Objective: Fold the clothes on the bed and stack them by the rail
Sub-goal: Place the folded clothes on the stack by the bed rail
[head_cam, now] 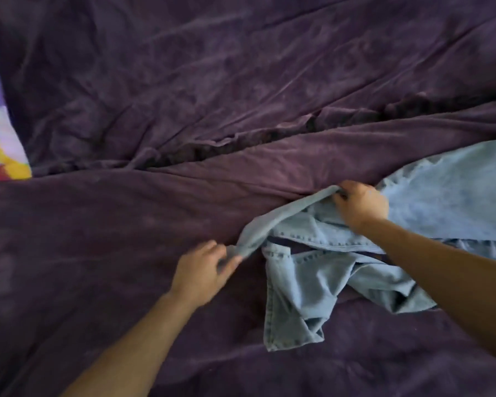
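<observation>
Your left hand (204, 270) is nearest, low centre. Thumb and fingers pinch the lower end of a twisted band of the light-blue denim garment (298, 285). The garment lies crumpled on the purple bed cover (98, 253), right of centre. Its nearest flap hangs toward you, stitched seams showing, with loose folds bunched under your right forearm. Further out, your right hand (361, 204) is curled tight on the band's upper end, knuckles up. The band runs diagonally between your two hands, lifted a little off the cover. Beyond the right hand a flatter denim panel spreads out to the right edge of view. Further back, a deep crease crosses the cover from left to right. A bright multicoloured fabric (0, 144) sits at the far left edge.
</observation>
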`<state>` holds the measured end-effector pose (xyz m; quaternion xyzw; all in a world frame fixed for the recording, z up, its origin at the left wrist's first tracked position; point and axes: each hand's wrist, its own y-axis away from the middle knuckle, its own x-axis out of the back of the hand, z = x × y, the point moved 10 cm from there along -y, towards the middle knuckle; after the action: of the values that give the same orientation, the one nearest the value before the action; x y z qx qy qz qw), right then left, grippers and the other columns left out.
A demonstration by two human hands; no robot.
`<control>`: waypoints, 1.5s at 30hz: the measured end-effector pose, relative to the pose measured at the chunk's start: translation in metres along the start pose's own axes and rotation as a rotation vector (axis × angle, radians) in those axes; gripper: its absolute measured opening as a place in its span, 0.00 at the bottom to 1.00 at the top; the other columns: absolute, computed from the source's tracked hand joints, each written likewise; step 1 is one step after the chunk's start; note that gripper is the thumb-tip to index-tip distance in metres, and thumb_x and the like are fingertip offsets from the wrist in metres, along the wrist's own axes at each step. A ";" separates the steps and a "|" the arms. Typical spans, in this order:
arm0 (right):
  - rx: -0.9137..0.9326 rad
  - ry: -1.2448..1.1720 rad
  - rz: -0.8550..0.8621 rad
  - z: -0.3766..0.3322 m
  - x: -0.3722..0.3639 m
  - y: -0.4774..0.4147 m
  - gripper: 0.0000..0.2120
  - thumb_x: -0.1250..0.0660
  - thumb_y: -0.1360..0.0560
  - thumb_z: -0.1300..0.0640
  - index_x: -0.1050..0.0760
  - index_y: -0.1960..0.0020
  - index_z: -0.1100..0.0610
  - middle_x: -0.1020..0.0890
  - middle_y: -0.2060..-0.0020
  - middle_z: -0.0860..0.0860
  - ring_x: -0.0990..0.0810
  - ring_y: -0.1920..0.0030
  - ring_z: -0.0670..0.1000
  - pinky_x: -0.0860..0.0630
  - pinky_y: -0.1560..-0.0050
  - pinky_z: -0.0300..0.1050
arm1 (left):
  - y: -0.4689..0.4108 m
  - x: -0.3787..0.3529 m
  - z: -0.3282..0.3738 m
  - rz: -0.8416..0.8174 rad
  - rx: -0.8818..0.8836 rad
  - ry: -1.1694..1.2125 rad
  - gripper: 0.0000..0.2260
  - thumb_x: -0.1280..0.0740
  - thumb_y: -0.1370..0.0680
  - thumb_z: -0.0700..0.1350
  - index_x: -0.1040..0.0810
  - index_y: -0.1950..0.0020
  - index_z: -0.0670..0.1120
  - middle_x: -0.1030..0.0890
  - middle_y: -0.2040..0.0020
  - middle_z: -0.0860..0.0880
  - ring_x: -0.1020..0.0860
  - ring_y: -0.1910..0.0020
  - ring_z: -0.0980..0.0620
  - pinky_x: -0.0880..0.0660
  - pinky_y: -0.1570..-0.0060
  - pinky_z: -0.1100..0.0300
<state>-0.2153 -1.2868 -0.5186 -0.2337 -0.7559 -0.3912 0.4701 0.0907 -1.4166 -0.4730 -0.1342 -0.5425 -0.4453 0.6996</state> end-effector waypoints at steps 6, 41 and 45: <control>0.147 0.205 -0.046 -0.017 -0.013 0.011 0.18 0.36 0.25 0.52 0.29 0.37 0.53 0.22 0.44 0.55 0.29 0.40 0.59 0.27 0.54 0.53 | 0.020 -0.023 -0.031 0.050 0.155 0.071 0.18 0.33 0.23 0.50 0.24 0.35 0.45 0.26 0.37 0.46 0.26 0.40 0.44 0.26 0.47 0.49; -0.016 -0.056 0.148 0.022 0.006 0.045 0.20 0.35 0.23 0.47 0.29 0.34 0.53 0.26 0.36 0.56 0.27 0.38 0.61 0.28 0.46 0.55 | -0.058 0.098 -0.175 0.616 0.776 0.275 0.16 0.31 0.29 0.52 0.23 0.46 0.44 0.24 0.41 0.40 0.25 0.42 0.40 0.28 0.47 0.50; -0.016 -0.041 0.219 0.056 0.019 0.089 0.13 0.34 0.24 0.55 0.23 0.41 0.57 0.22 0.44 0.57 0.24 0.43 0.61 0.26 0.51 0.55 | -0.036 0.086 -0.096 0.627 0.487 0.172 0.10 0.34 0.27 0.49 0.25 0.49 0.45 0.23 0.46 0.42 0.25 0.46 0.40 0.31 0.55 0.50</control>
<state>-0.1892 -1.1891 -0.4821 -0.3266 -0.7322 -0.3385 0.4925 0.1258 -1.5423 -0.4439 -0.0856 -0.5044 -0.0786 0.8556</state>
